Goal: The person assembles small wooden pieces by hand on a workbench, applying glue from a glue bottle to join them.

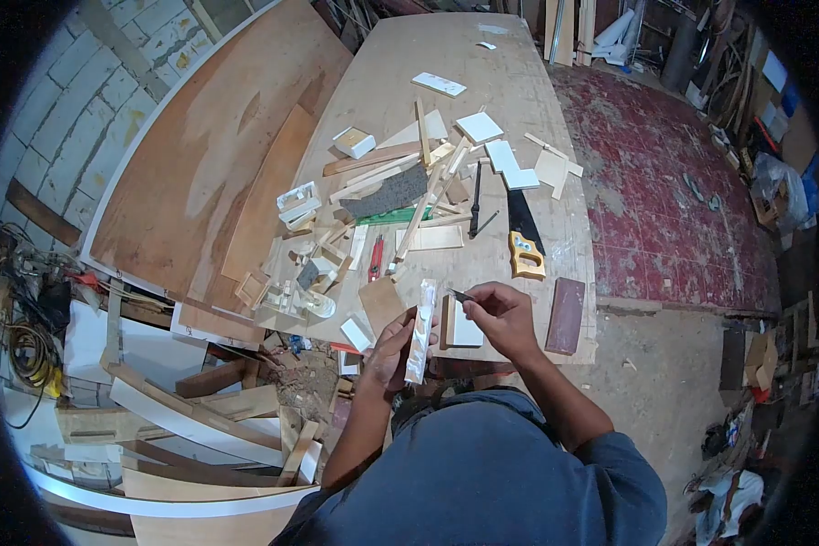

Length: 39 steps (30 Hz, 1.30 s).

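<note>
Left hand (393, 348) pinches shiny strip (419, 335) at table's (382, 73) near edge; right-hand (504, 314) fingers close narrowly on small dark tool (461, 296). Steady strip, tool tip clear of fingers.

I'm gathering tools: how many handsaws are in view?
1: the yellow-handled handsaw, on the right of the table, beyond the dark red block. Another could be hidden under the wood scraps.

Shiny strip and small dark tool held above the tabletop (510, 55)

The long, narrow strip (420, 329), silvery and crinkled, is in the left grip (394, 350), upper end towards twelve o'clock. The slim tool (461, 296), in the right grip (502, 314), points towards ten o'clock.
</note>
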### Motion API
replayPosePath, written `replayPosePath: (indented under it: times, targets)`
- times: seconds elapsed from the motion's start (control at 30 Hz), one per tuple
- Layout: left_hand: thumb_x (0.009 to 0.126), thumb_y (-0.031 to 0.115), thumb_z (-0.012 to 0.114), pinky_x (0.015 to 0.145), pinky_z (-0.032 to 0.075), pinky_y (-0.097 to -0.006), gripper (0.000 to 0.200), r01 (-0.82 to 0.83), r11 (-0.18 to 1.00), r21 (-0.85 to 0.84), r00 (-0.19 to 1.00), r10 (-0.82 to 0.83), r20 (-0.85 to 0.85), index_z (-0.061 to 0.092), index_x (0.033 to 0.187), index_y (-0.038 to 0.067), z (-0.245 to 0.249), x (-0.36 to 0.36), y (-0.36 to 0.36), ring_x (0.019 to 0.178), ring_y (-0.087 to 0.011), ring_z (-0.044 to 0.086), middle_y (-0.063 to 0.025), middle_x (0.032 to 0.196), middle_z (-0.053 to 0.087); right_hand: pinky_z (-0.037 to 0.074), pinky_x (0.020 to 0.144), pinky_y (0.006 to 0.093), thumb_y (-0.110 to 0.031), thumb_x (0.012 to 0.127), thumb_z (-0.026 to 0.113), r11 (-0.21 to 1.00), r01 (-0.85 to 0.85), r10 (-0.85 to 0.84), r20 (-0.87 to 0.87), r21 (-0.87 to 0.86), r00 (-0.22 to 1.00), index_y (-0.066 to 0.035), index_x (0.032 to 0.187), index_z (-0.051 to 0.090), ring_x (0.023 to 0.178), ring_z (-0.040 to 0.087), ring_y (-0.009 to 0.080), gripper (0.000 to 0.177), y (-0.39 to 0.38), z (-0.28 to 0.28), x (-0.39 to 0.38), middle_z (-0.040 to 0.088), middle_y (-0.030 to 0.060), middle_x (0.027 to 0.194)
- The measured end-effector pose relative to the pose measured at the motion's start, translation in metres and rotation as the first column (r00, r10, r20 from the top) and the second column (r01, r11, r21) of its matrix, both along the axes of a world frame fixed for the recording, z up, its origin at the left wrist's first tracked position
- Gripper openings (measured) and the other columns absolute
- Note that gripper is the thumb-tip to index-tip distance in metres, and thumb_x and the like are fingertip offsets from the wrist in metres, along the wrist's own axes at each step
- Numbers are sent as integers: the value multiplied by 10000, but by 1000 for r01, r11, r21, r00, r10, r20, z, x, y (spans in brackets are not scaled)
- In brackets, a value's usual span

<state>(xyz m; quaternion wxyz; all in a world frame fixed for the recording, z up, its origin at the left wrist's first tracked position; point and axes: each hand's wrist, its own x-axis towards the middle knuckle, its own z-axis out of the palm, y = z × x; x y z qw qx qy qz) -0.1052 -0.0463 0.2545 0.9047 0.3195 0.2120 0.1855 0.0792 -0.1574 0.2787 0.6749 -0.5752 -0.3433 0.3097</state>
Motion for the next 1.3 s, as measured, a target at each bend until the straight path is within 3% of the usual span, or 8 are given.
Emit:
replayPosePath:
  times: [0.23, 0.37, 0.53, 0.87, 0.93, 1.0, 1.07, 1.3]
  targets:
    - [921, 244, 619, 644, 584, -261, 573, 81, 991, -102, 984, -63, 169, 370, 1395, 41, -9, 3, -6, 909, -191, 570, -122, 1137, 543, 545, 614, 276, -47, 859, 679, 993, -105, 66, -533, -44, 844, -10, 897, 629, 743, 644, 130, 72, 5, 3, -9, 664, 60, 834]
    - [916, 238, 626, 653, 584, -252, 573, 91, 992, -86, 992, -82, 100, 372, 1389, 39, -9, 4, -6, 910, -187, 574, -121, 1138, 538, 535, 607, 265, -56, 849, 692, 992, -115, 71, -526, -52, 847, -16, 893, 629, 730, 633, 124, 87, 4, -5, -13, 658, 49, 827]
    - [982, 258, 523, 687, 560, -248, 384, 95, 995, -19, 987, -91, 129, 465, 1278, 20, 8, 9, -15, 883, -141, 626, -54, 1040, 605, 517, 602, 235, -35, 851, 698, 997, -81, 76, -289, -7, 954, -3, 891, 627, 697, 612, 97, 87, 1, -18, -19, 652, 53, 808]
    - [971, 250, 545, 690, 557, -263, 398, 60, 998, 12, 997, -60, 40, 456, 1281, 16, 12, 9, -14, 846, -142, 628, -53, 997, 614, 518, 652, 248, -11, 843, 687, 995, -68, 68, -9, 69, 998, 4, 908, 638, 734, 609, 98, 82, -12, 16, -24, 642, 59, 850]
    - [946, 262, 579, 614, 602, -260, 482, 106, 994, -2, 992, -106, 75, 410, 1327, 20, 9, 9, -13, 867, -153, 632, -99, 1078, 595, 511, 658, 256, 16, 791, 702, 996, 43, -68, 388, 72, 919, -16, 904, 650, 746, 609, 112, 128, -8, 21, -11, 626, 66, 844]
    - [953, 258, 572, 653, 572, -250, 453, 107, 994, 5, 992, -107, 62, 431, 1311, 19, 12, 10, -15, 850, -136, 636, -82, 1035, 617, 510, 647, 277, 36, 741, 702, 992, 55, -103, 462, 118, 881, -39, 899, 662, 718, 619, 169, 179, -7, 23, -5, 610, 79, 810]
    - [960, 253, 566, 691, 543, -241, 424, 107, 994, 14, 993, -107, 50, 452, 1295, 19, 11, 9, -14, 833, -120, 640, -64, 992, 639, 517, 644, 305, 36, 720, 698, 984, 54, -170, 790, 171, 589, -43, 903, 670, 712, 621, 234, 201, -7, 20, 0, 610, 88, 812]
    - [941, 296, 580, 585, 570, -224, 484, 75, 993, 95, 997, -75, 0, 449, 1307, 9, 17, 4, -9, 832, -130, 642, -88, 1058, 621, 521, 595, 343, 6, 685, 715, 977, -164, -28, 841, 138, 540, -73, 891, 691, 717, 623, 238, 222, -23, 35, -15, 622, 69, 795]
